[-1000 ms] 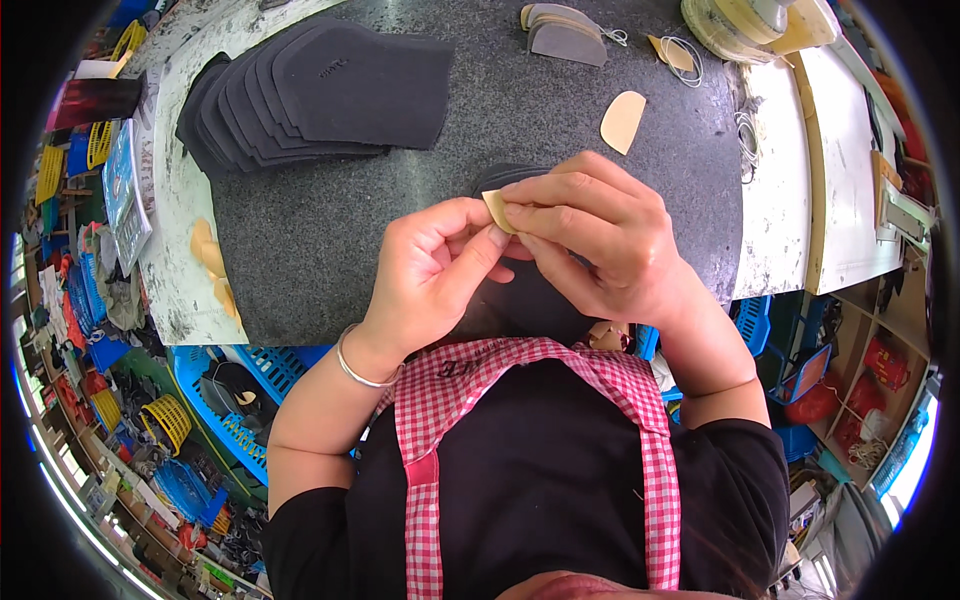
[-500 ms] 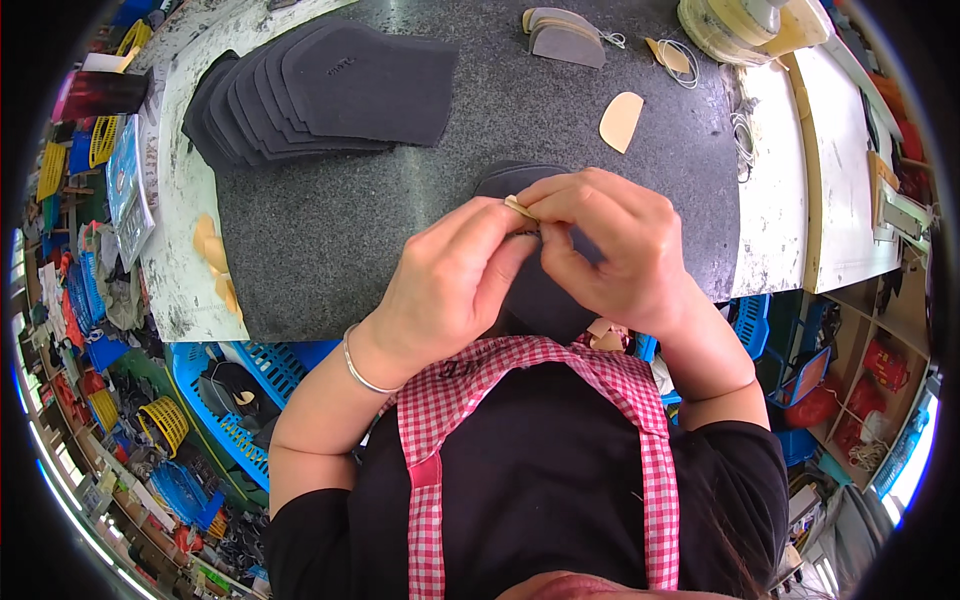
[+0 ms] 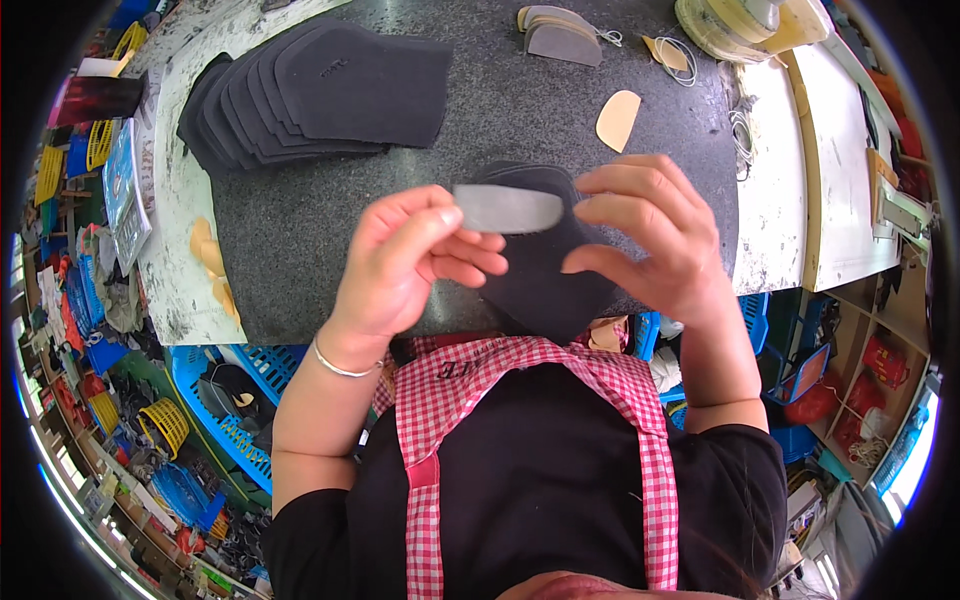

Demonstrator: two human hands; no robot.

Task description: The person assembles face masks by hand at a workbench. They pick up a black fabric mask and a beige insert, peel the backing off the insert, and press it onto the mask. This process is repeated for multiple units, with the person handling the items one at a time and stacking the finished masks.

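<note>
Between the thumb and index finger of my left hand is a thin grey half-oval piece, its flat side toward me and rounded at the right end. My right hand is just right of that end, fingers apart and curved, with nothing in them. Beneath both hands lies a small pile of dark grey cut pieces at the near edge of the table. A larger fanned stack of dark grey cut pieces rests at the far left.
Beyond my right hand lies a tan half-oval piece. Grey and tan pieces stand stacked with a string at the back. A cream round container is at the back right. Blue baskets sit below the table's near edge.
My hands have moved apart from a joint pinch. The left has drawn left holding the piece, which now shows its grey face; the right has let go and opened.
</note>
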